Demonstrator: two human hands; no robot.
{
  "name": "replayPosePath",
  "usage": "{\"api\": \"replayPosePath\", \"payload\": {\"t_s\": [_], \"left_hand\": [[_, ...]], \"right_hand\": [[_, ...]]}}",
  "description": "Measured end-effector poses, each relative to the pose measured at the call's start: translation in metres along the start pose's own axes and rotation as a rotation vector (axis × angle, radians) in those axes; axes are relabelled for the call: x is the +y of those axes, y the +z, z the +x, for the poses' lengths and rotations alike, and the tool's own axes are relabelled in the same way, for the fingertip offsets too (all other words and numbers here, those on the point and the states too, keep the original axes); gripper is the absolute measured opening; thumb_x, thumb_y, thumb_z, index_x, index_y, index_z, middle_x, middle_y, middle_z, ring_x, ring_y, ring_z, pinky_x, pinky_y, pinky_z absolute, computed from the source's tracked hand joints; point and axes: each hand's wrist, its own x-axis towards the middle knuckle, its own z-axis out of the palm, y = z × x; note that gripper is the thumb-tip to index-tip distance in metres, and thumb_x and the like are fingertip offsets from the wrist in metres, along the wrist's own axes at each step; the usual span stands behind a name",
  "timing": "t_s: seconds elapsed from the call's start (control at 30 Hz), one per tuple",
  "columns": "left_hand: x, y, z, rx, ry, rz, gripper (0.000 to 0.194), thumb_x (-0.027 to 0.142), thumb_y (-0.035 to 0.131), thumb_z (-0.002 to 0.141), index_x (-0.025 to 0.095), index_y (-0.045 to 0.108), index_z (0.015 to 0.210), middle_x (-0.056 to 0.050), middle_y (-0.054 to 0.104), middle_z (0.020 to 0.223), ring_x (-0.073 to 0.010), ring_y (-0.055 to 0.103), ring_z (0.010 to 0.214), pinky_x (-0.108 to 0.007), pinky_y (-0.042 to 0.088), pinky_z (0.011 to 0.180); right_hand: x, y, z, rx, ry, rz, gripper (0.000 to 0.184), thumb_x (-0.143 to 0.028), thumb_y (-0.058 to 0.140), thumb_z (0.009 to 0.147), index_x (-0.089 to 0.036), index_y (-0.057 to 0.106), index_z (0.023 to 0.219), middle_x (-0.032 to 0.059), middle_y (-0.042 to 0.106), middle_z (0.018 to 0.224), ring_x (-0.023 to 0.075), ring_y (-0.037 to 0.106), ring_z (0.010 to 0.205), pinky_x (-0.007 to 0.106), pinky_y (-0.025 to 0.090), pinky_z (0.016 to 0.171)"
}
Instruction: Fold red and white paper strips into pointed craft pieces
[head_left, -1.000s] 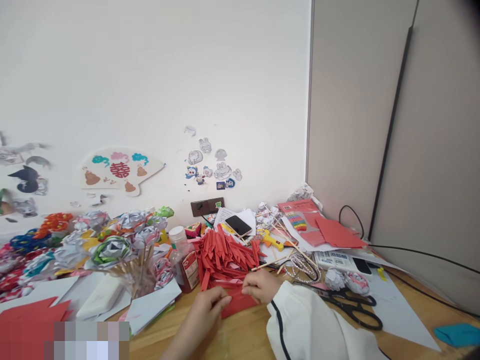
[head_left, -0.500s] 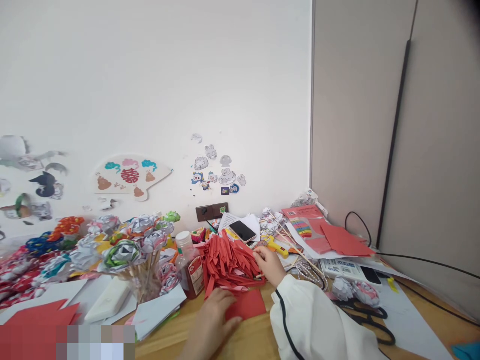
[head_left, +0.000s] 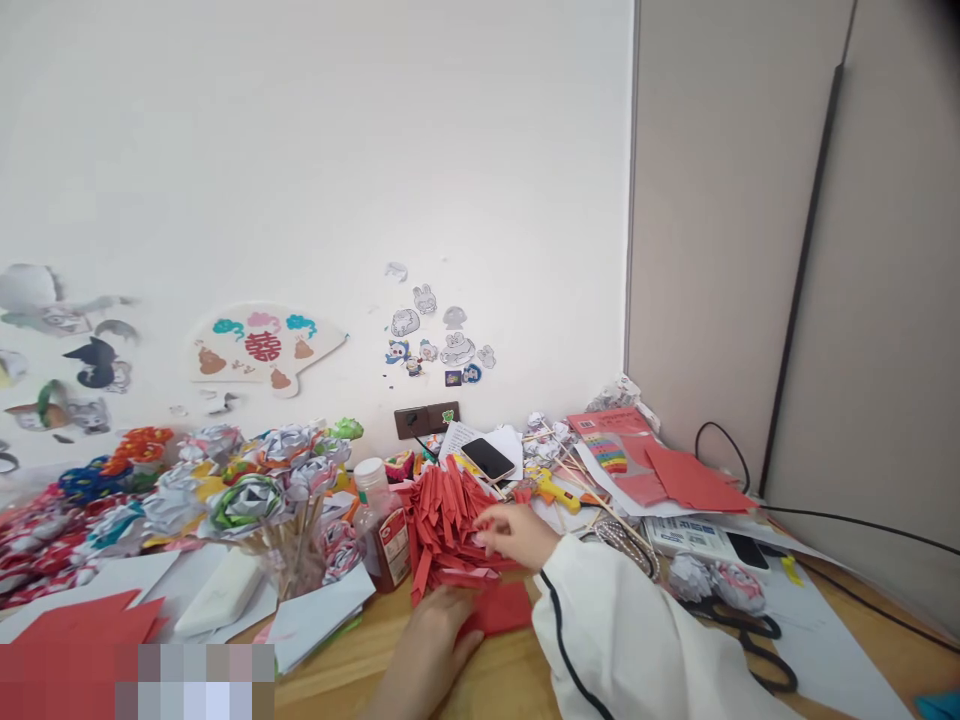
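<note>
A fringed heap of folded red paper strips (head_left: 446,515) lies in the middle of the table. My right hand (head_left: 521,535) is over its right side, thumb and fingertips drawn together in a pinch among the strips; whether a strip is between them is hard to see. In front of the heap a flat red paper sheet (head_left: 504,608) rests on the wood. My left hand (head_left: 439,635) holds the sheet's left end, with the thumb at the near edge and the fingers curled over it.
Left of the heap stand a bottle with a red label (head_left: 394,545) and a container of sticks with paper flowers (head_left: 289,550). Behind are a phone (head_left: 487,458) and a yellow glue gun (head_left: 556,490). Scissors (head_left: 750,640), beads (head_left: 626,545) and red paper (head_left: 697,480) lie right.
My right hand has moved left, from the heap's right edge to over the strips. My left hand stays at the red sheet, its thumb and fingers slightly closer. The view has shifted a little.
</note>
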Motion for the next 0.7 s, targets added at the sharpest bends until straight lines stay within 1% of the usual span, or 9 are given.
{"api": "replayPosePath", "payload": {"t_s": [0.07,0.13,0.23,0.33,0.43,0.5,0.57,0.63,0.7], "left_hand": [[0.0,-0.001,0.0,0.034,0.043,-0.059,0.025,0.019,0.046,0.069,0.021,0.058,0.09,-0.004,0.061,0.095,-0.0189,0.05,0.089,-0.029,0.035,0.08],[-0.003,-0.001,0.001,0.058,0.05,-0.118,0.025,0.019,0.047,0.068,0.021,0.059,0.09,-0.005,0.062,0.092,-0.0189,0.051,0.087,-0.029,0.036,0.078],[-0.011,0.003,0.004,0.083,0.033,-0.153,0.021,0.02,0.048,0.066,0.02,0.062,0.082,-0.005,0.063,0.084,-0.0187,0.053,0.08,-0.028,0.037,0.073],[-0.017,0.007,0.006,0.101,0.044,-0.146,0.016,0.021,0.046,0.069,0.018,0.062,0.07,-0.005,0.063,0.075,-0.0182,0.053,0.074,-0.028,0.039,0.069],[-0.02,0.007,0.007,0.212,0.031,-0.135,0.015,0.025,0.046,0.07,0.018,0.059,0.068,-0.006,0.062,0.074,-0.0191,0.053,0.073,-0.029,0.039,0.068],[-0.02,0.004,0.007,0.378,-0.016,-0.126,0.014,0.029,0.048,0.07,0.018,0.057,0.073,-0.006,0.06,0.077,-0.0202,0.053,0.075,-0.03,0.039,0.071],[-0.018,0.001,0.007,0.517,-0.114,-0.132,0.019,0.035,0.048,0.069,0.018,0.055,0.073,-0.006,0.059,0.072,-0.0202,0.053,0.07,-0.031,0.04,0.068],[-0.015,0.001,0.007,0.502,-0.202,-0.219,0.026,0.041,0.045,0.069,0.017,0.055,0.066,-0.003,0.058,0.062,-0.0187,0.053,0.059,-0.029,0.041,0.059],[-0.01,0.005,0.008,0.367,-0.215,-0.408,0.03,0.043,0.045,0.069,0.016,0.057,0.065,-0.002,0.059,0.059,-0.0182,0.054,0.058,-0.027,0.042,0.056]], "right_hand": [[0.009,0.001,-0.022,-0.134,-0.072,-0.055,0.032,-0.041,0.051,0.068,-0.019,0.059,0.089,0.002,0.062,0.076,0.0131,0.055,0.067,0.021,0.039,0.059],[0.017,0.005,-0.039,-0.185,-0.14,-0.178,0.032,-0.043,0.058,0.061,-0.02,0.061,0.084,0.0018,0.061,0.079,0.0148,0.054,0.071,0.022,0.039,0.062],[0.024,0.012,-0.051,-0.16,-0.184,-0.307,0.03,-0.04,0.063,0.057,-0.021,0.063,0.08,0.0022,0.059,0.082,0.0165,0.052,0.076,0.023,0.037,0.066],[0.025,0.018,-0.051,-0.127,-0.192,-0.353,0.016,-0.03,0.059,0.064,-0.021,0.063,0.076,0.0017,0.058,0.079,0.0148,0.052,0.074,0.022,0.036,0.066],[0.019,0.02,-0.05,-0.052,-0.185,-0.381,0.011,-0.023,0.052,0.068,-0.019,0.062,0.069,0.0018,0.057,0.073,0.0138,0.05,0.071,0.022,0.035,0.064],[0.012,0.019,-0.05,0.044,-0.166,-0.377,0.012,-0.023,0.05,0.07,-0.018,0.061,0.068,0.002,0.056,0.069,0.0139,0.05,0.07,0.023,0.034,0.063],[0.003,0.018,-0.052,0.151,-0.135,-0.329,0.014,-0.021,0.046,0.072,-0.018,0.06,0.069,0.0012,0.056,0.067,0.0128,0.049,0.066,0.023,0.033,0.062],[-0.006,0.02,-0.054,0.242,-0.092,-0.249,0.015,-0.021,0.044,0.074,-0.018,0.058,0.07,0.0003,0.056,0.064,0.0115,0.048,0.062,0.022,0.033,0.058],[-0.013,0.023,-0.055,0.299,-0.073,-0.15,0.013,-0.021,0.045,0.074,-0.018,0.058,0.071,0.0,0.056,0.064,0.0111,0.048,0.06,0.021,0.033,0.056]]}}
